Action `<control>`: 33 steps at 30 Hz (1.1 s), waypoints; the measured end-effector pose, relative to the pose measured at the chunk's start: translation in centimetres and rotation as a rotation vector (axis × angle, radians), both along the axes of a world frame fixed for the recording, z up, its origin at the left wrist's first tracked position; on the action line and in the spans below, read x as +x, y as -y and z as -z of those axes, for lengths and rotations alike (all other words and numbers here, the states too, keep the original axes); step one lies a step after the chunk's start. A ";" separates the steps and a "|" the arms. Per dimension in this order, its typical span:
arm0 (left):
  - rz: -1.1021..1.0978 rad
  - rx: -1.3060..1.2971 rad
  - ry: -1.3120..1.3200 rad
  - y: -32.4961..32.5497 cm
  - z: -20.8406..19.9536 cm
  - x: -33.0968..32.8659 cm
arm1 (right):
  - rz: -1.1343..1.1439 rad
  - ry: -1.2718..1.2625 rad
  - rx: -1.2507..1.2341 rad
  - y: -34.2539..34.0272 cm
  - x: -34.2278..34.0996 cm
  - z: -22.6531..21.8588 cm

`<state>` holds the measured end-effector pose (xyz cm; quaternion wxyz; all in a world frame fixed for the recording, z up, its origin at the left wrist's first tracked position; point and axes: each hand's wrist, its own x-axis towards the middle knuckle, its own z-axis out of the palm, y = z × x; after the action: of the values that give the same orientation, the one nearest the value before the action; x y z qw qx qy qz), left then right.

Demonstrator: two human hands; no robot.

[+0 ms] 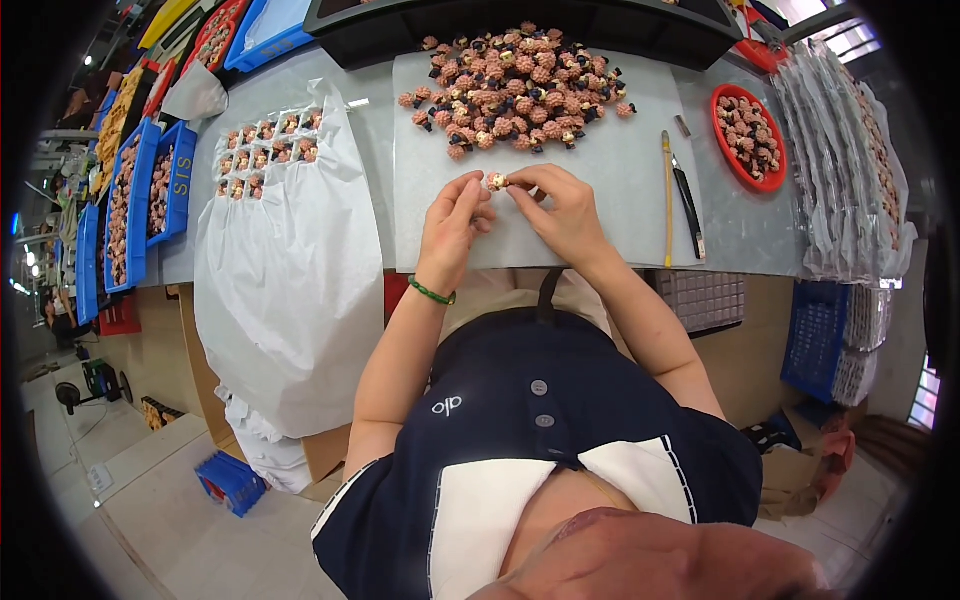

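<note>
A small figurine (496,181) with a bumpy pink-brown top and a pale, dark-marked part is held up over the white work sheet. My left hand (455,222) pinches it from the left between thumb and forefinger. From the right, my right hand (560,212) grips it with its fingertips, which hide part of it. Just beyond my hands lies a heap of similar figurines (520,90). At the left, a compartment tray (262,150) holds several figurines in its cells, with a white plastic sheet (285,290) covering its near part and hanging off the table edge.
Right of my hands lie a thin wooden stick (667,205) and a black-handled pen-like tool (688,205). A red bowl (768,184) of figurines stands farther right, beside stacked, plastic-wrapped trays (840,170). A black bin (480,35) borders the back; blue crates (182,185) stand far left.
</note>
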<state>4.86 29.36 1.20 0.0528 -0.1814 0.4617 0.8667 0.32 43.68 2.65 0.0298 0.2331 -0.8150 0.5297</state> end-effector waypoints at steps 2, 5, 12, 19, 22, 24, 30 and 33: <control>0.011 -0.118 0.000 0.3 0.4 -0.1 | -0.034 -0.042 -0.034 -0.1 0.9 0.0; 0.200 -0.053 -0.028 0.4 0.5 -0.3 | -0.039 0.019 -0.149 -0.2 2.0 0.1; 0.113 0.002 -0.148 -1.1 -0.1 0.3 | -0.040 0.313 -0.454 -1.6 2.3 2.2; 0.145 0.084 -0.236 -0.9 0.5 0.6 | -0.064 0.188 -0.431 -2.1 2.6 2.6; 0.151 0.092 -0.244 -1.0 0.4 0.7 | -0.030 0.186 -0.442 -2.2 2.6 2.6; 0.165 0.101 -0.235 -1.0 0.1 0.7 | -0.028 0.145 -0.425 -2.2 2.5 2.6; 0.119 0.224 -0.133 -0.6 -1.4 0.3 | -0.108 0.008 -0.279 -2.9 2.0 2.2; 0.117 0.000 -0.194 -0.5 -1.1 0.3 | -0.163 0.205 -0.289 -2.5 2.1 0.9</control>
<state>5.11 29.87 2.28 0.0586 -0.0696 0.4746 0.8755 2.45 46.18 1.75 -0.0633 0.2364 -0.7078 0.6627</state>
